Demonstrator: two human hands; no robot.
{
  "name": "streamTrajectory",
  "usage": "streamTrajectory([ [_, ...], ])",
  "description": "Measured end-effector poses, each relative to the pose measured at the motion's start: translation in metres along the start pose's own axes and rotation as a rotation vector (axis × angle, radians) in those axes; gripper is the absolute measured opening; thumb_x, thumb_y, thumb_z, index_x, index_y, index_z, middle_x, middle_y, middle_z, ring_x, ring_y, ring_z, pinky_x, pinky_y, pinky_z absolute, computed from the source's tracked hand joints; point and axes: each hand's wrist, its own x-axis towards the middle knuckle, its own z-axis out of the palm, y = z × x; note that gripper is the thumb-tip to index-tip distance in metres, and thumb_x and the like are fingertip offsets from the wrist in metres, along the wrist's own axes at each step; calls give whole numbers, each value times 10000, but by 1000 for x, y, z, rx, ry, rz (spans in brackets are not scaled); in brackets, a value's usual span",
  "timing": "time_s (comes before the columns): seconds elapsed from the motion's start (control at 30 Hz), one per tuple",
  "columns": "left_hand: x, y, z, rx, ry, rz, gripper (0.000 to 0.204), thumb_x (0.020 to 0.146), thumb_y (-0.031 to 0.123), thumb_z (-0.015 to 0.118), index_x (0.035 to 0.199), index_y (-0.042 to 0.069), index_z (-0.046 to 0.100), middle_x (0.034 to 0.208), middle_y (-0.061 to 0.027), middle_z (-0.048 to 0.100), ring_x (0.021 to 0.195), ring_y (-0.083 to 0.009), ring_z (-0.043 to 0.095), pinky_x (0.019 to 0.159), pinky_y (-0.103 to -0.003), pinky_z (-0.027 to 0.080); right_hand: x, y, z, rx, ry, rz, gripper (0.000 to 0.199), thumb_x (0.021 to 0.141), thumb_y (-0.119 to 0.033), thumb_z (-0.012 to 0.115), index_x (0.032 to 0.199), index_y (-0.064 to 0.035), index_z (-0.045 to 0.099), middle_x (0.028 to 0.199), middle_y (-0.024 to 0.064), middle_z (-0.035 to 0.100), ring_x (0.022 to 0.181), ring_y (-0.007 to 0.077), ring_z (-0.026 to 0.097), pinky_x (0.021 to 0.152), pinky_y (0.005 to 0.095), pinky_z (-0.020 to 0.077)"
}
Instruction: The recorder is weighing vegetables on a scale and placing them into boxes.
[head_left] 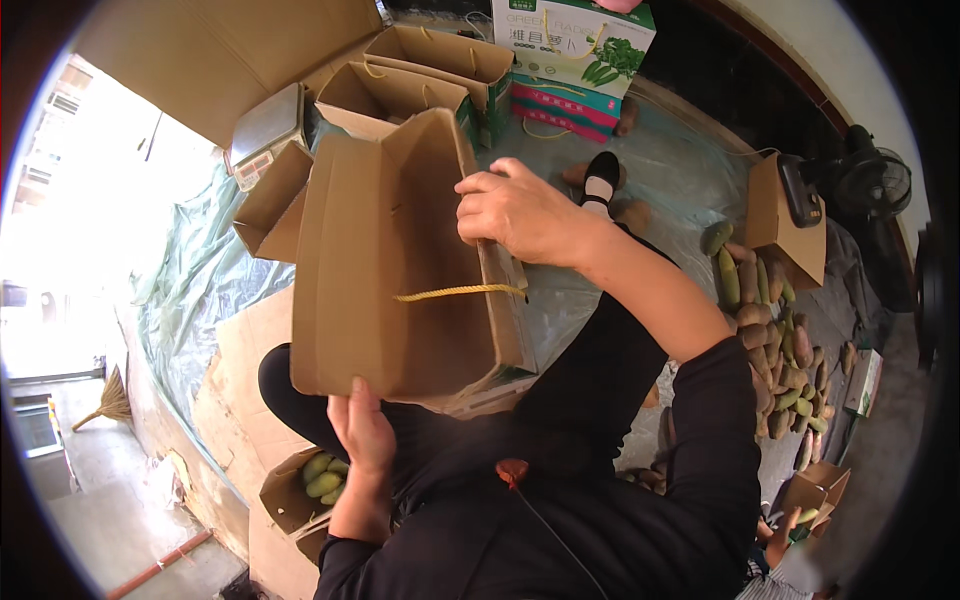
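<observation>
A pale green plastic sheet (190, 290) covers the floor at centre left. Glaring daylight washes out the upper left. A broom (108, 402) lies at lower left; a black fan (872, 180) stands upper right.

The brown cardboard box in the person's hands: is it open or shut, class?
Open. The cardboard box shows its bare inside, flaps spread. The right hand grips its upper edge; the left hand holds its bottom.
</observation>
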Motion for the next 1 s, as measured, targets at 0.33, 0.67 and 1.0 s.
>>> streamTrajectory([
  [0.33,179,-1,-27,233,-28,142,389,969,180,460,1304,-17,436,1148,-110,571,1053,-159,525,918,-277,402,28,-16,55,-76,251,54,139,744,-65,570,792,-189,613,776,-31,535,863,162,537,920,413,394],
  [0.67,178,3,8,802,-572,369,231,947,129,478,1058,-20,615,1031,-85,622,969,-173,576,884,-303,433,51,-40,135,84,265,268,108,795,-141,523,750,-192,606,759,-4,511,798,173,547,710,333,389],
  [1.0,236,-62,-41,1040,-477,-7,335,898,262,562,1091,-2,631,981,-157,671,935,-257,628,856,-338,456,55,-56,146,119,254,305,181,773,-97,528,840,-195,665,781,5,522,787,183,540,708,336,382],
])
